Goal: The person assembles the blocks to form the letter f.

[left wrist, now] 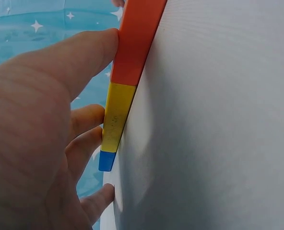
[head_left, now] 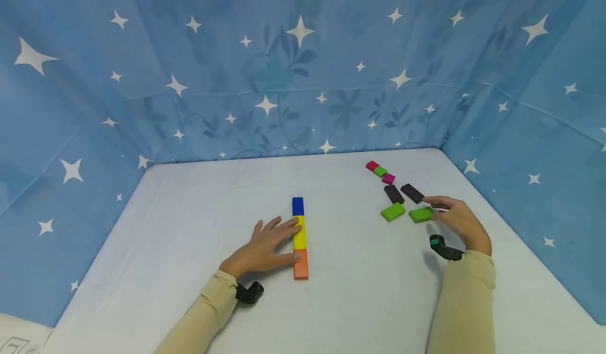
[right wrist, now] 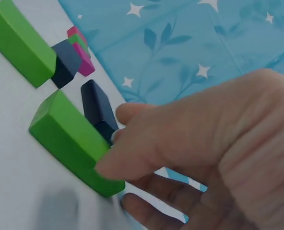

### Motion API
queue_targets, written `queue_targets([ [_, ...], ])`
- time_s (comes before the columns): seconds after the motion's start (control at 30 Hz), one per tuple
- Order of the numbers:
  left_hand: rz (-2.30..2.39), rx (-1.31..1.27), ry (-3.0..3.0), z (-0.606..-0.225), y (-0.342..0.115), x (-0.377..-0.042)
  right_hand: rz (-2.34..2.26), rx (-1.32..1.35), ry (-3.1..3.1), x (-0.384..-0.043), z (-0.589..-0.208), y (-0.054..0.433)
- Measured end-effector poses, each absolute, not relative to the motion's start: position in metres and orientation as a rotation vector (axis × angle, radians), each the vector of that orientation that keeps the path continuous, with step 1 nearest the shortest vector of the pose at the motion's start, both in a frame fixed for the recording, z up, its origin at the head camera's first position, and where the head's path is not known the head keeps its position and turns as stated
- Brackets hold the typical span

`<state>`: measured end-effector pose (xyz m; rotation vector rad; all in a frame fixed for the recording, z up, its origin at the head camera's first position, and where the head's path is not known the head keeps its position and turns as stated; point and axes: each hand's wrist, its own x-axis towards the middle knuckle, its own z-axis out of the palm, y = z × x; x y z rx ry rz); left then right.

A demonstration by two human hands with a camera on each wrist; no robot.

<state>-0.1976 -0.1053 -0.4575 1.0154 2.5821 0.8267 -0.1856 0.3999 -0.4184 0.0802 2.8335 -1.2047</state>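
Observation:
Orange (head_left: 300, 264), yellow (head_left: 299, 235) and blue blocks (head_left: 298, 206) form a straight row, end to end, on the white table. My left hand (head_left: 267, 246) rests on the row with spread fingers. Its thumb touches the orange block and other fingertips touch the yellow one, as the left wrist view confirms. At the right, my right hand (head_left: 459, 220) pinches the near end of a green block (right wrist: 75, 139), thumb on one side and fingertips on the other, partly hidden. A black block (right wrist: 98, 108) lies just beyond those fingertips.
Another green block (head_left: 393, 212) and another black block (head_left: 394, 194) lie left of the right hand. Farther back are small red (head_left: 372, 165), green (head_left: 380, 171) and magenta blocks (head_left: 388, 178). A blue star-patterned curtain (head_left: 303, 80) hangs behind the table and along its sides.

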Motion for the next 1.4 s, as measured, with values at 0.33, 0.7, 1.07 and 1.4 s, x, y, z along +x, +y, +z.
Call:
queue_targets([
  [0.33,0.846,1.006,2.585,-0.461,-0.11,-0.199,-1.025,0.088,2.817,-0.194,-0.421,0.397],
  [0.7,0.859,1.003,2.583,-0.459,-0.111,-0.199,-1.031,0.082,2.791,-0.187,-0.415,0.4],
  [1.07,0.847,1.006,2.573,-0.46,-0.11,-0.199,-1.166,0.068,2.813,-0.197,-0.409,0.373],
  [1.4,0.833,1.015,2.574,-0.46,-0.109,-0.2,-1.195,-0.039,2.808,-0.224,-0.401,0.322],
])
